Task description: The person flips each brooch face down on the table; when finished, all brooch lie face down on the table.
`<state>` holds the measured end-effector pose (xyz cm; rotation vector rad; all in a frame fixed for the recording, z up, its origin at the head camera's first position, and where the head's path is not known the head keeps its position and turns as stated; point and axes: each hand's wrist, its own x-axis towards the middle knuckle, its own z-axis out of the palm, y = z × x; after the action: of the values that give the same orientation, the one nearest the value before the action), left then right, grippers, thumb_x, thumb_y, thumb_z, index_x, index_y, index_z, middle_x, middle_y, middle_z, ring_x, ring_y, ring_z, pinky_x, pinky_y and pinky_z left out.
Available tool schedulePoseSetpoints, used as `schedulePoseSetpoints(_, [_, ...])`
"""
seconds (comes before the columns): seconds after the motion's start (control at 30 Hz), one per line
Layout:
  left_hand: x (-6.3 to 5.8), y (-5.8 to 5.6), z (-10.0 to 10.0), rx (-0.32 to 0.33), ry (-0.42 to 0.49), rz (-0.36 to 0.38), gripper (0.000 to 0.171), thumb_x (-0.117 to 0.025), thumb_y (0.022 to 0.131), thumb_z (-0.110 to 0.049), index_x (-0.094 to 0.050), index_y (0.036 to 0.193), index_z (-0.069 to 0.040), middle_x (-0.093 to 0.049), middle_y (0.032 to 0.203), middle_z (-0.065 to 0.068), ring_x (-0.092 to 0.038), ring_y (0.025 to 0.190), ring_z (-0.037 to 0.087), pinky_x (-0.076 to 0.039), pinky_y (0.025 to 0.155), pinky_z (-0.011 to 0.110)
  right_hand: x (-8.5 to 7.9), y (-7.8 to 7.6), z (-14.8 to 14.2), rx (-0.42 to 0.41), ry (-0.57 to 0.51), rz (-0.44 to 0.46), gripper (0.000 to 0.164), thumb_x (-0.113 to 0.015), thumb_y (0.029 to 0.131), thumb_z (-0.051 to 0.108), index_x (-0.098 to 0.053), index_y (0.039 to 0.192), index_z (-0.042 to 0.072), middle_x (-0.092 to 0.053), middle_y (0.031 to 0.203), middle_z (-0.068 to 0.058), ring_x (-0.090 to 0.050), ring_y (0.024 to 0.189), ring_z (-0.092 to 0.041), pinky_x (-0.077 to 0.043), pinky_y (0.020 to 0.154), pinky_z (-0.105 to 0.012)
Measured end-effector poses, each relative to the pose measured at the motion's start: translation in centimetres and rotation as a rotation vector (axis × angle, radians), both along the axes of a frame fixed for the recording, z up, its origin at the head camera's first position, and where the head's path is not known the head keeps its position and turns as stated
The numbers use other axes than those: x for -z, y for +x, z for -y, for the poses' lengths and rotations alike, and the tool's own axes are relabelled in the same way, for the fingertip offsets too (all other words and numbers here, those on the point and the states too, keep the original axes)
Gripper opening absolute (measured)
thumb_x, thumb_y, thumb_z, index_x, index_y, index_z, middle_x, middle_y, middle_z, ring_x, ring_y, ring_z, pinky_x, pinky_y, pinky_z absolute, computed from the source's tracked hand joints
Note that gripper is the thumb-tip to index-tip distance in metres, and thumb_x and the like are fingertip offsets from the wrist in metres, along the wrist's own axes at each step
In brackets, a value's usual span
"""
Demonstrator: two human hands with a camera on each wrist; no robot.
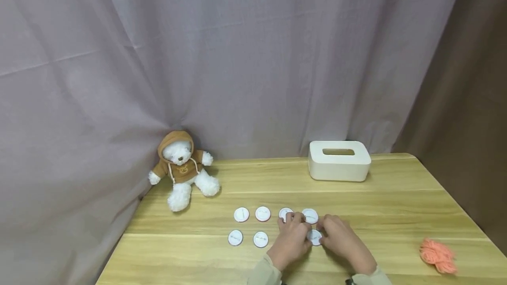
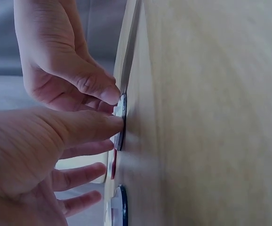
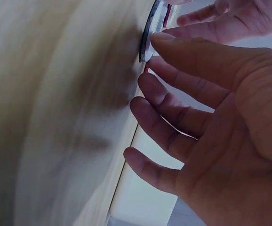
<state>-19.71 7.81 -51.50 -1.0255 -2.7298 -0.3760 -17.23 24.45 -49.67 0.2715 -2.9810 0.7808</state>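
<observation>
Round white-backed pin badges lie face down on the wooden table, with their pins showing. Between both hands sits one badge [image 1: 314, 237] in the near row, at the right. My left hand [image 1: 292, 236] pinches its left side with thumb and index finger, the other fingers spread over the far row. From the right, my right hand [image 1: 340, 236] grips the same badge with thumb and index finger, its remaining fingers loosely bent. In the left wrist view, the badge [image 2: 121, 106] is against or just above the tabletop; I cannot tell which. Left fingers partly cover a far-row badge [image 1: 284, 212].
Other badges include a far-row badge [image 1: 310, 215] just beyond the hands and a near-row badge [image 1: 260, 239] to their left. A teddy bear [image 1: 182, 170] sits back left, a white tissue box [image 1: 339, 168] back right. Coral yarn [image 1: 437, 255] lies far right.
</observation>
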Motion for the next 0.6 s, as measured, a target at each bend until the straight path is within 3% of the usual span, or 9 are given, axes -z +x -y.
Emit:
schedulePoseSetpoints(0.1, [-0.3,-0.2,0.2,-0.007,0.013,0.016,0.012,-0.081,0.077,-0.025,-0.074,0.086,-0.021,-0.062,0.111,-0.001,-0.048,0.102,0.019,-0.040,0.083,0.048,-0.3,-0.1,-0.1,-0.011,0.015,-0.020,0.019,-0.079,0.071,0.001,-0.069,0.083,0.012,-0.054,0.076,0.003,-0.050,0.074,-0.017,-0.045,0.071,-0.044])
schedulePoseSetpoints(0.23, [-0.9,-0.8,0.3,-0.008,0.024,0.046,0.012,-0.076,0.084,-0.029,-0.073,0.093,-0.022,-0.062,0.117,0.000,-0.049,0.107,0.019,-0.040,0.085,0.048,-1.0,-0.5,-0.4,0.005,0.055,-0.035,0.015,-0.078,0.078,0.008,-0.072,0.092,0.010,-0.056,0.079,0.003,-0.052,0.078,-0.020,-0.042,0.077,-0.053])
schedulePoseSetpoints(0.47, [-1.8,-1.7,1.3,-0.041,0.027,0.072,0.027,-0.070,0.090,-0.030,-0.072,0.114,-0.017,-0.061,0.122,0.004,-0.052,0.112,0.025,-0.039,0.083,0.045,-2.0,-1.4,-0.3,0.015,0.099,-0.075,0.030,-0.077,0.084,0.016,-0.070,0.110,0.002,-0.067,0.103,-0.011,-0.059,0.098,-0.036,-0.038,0.086,-0.068])
schedulePoseSetpoints(0.6, [-2.0,-2.2,2.4,-0.059,0.068,0.118,0.027,-0.070,0.093,-0.030,-0.071,0.116,-0.015,-0.060,0.126,0.008,-0.051,0.118,0.029,-0.040,0.087,0.053,-2.4,-1.8,0.3,0.005,0.107,-0.109,0.038,-0.077,0.086,0.016,-0.067,0.118,-0.002,-0.064,0.119,-0.022,-0.055,0.114,-0.047,-0.034,0.091,-0.074])
